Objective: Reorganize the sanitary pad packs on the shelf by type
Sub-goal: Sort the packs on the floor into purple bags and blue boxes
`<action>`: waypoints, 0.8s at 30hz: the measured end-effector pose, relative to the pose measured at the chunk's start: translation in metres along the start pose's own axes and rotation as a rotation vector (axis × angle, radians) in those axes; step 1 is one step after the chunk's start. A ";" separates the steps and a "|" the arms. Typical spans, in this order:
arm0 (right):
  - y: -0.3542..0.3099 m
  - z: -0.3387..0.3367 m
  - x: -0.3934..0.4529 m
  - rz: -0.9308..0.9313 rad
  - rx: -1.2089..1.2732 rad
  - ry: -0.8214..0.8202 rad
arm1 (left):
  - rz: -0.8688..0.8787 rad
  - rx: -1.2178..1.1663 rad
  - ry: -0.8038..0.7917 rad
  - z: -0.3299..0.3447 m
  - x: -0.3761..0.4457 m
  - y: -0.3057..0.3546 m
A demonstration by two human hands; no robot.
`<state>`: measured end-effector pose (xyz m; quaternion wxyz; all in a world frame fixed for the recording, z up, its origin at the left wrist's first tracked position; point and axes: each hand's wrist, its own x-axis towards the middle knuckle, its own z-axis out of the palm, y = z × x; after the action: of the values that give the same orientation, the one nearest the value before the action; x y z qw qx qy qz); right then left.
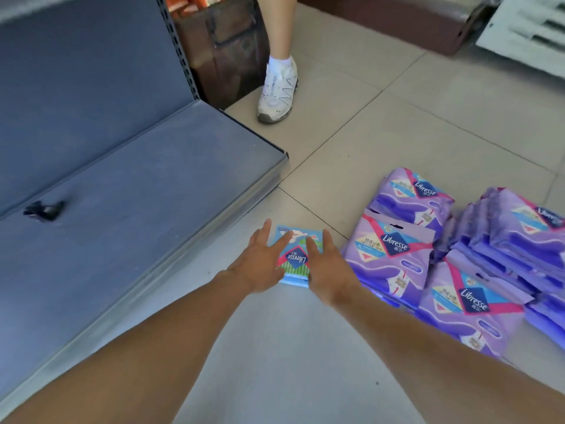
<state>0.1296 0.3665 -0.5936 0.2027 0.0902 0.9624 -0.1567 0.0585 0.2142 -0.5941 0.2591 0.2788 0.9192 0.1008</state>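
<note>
A small blue pack point(295, 258) lies on the floor tiles at lower centre, flanked by the left hand point(260, 264) and right hand point(328, 267), fingers straight and touching its sides, nothing lifted. Purple packs point(428, 258) are heaped at right, just beside it. The shelf point(137, 209) at left holds none (only a dark scrap), so restocking looks hardly begun.

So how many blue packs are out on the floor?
1 for sure: the blue pack lies on the floor between both hands, beside the purple packs. Edges beneath it hint at more stacked under, but I cannot tell.
</note>
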 end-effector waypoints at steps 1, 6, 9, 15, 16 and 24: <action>-0.001 -0.010 -0.003 -0.031 -0.019 -0.003 | -0.014 0.013 -0.011 -0.010 -0.005 0.002; -0.032 -0.070 -0.036 -0.179 -0.073 0.082 | -0.075 0.183 0.021 -0.064 -0.055 0.006; -0.058 -0.121 -0.060 -0.206 -0.127 0.202 | -0.110 0.265 0.091 -0.111 -0.089 0.014; -0.120 -0.206 -0.120 -0.260 -0.103 0.364 | -0.138 0.266 0.244 -0.205 -0.183 0.034; -0.132 -0.218 -0.132 -0.280 -0.108 0.388 | -0.143 0.256 0.264 -0.216 -0.200 0.037; -0.219 -0.283 -0.208 -0.399 -0.139 0.519 | -0.181 0.260 0.459 -0.293 -0.315 0.043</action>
<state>0.1631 0.2345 -0.2031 -0.0783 -0.0769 0.9890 -0.0990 0.1459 0.0594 -0.1998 0.0142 0.1963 0.9803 0.0192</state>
